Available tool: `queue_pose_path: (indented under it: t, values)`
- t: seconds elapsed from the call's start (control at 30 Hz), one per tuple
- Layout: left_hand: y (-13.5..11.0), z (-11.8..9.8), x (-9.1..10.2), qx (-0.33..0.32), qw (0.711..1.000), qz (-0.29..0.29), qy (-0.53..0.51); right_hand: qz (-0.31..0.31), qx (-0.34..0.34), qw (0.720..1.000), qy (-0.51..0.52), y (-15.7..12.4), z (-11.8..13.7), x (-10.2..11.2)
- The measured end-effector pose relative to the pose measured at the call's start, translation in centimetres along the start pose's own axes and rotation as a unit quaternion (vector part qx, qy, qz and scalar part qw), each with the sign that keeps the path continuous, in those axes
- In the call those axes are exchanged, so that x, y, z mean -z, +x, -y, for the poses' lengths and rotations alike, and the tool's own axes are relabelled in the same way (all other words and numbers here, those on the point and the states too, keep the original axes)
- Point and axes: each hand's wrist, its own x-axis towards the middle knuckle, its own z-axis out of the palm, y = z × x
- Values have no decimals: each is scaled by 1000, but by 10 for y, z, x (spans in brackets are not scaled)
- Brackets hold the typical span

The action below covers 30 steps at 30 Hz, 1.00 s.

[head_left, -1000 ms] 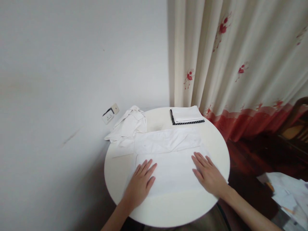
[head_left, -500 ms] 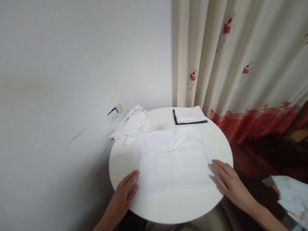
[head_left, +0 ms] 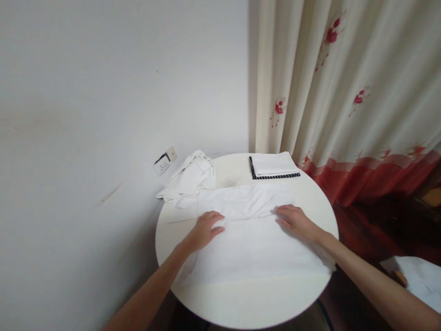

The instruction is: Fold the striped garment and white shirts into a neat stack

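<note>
A white garment (head_left: pixel 253 243) lies spread flat across the round white table (head_left: pixel 241 303), partly folded, with a folded band along its far side. My left hand (head_left: pixel 204 228) rests palm down on the garment's left part at the fold line, fingers stretched out. My right hand (head_left: pixel 295 220) lies flat on the right part of the same fold line, fingers also extended. Neither hand grips anything.
A crumpled white cloth (head_left: pixel 189 183) hangs over the table's far left edge. A folded white piece with black dotted trim (head_left: pixel 273 165) sits at the far side. Behind stand a white wall with a socket (head_left: pixel 165 160) and a flowered curtain (head_left: pixel 337 101). White fabric (head_left: pixel 418 280) lies at the lower right.
Both hands slid from the garment's near outer edges up and inward to the fold line at the middle of the table. The garment lies a little smoother.
</note>
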Motion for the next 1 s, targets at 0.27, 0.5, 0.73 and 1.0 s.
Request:
queue_pose_path:
  t: [0.27,0.5,0.73,1.0]
  values:
    - [53,-58,-23,-66,996,64,18,79,30,996,-2,45,57,-16]
    - [60,-54,-24,-43,996,77,-16,74,22,997,-11,48,65,-23]
    - [61,-52,-24,-17,993,116,-34,107,39,993,5,46,70,-19]
    - [46,-68,-27,-47,997,38,43,41,8,997,-62,34,74,-28]
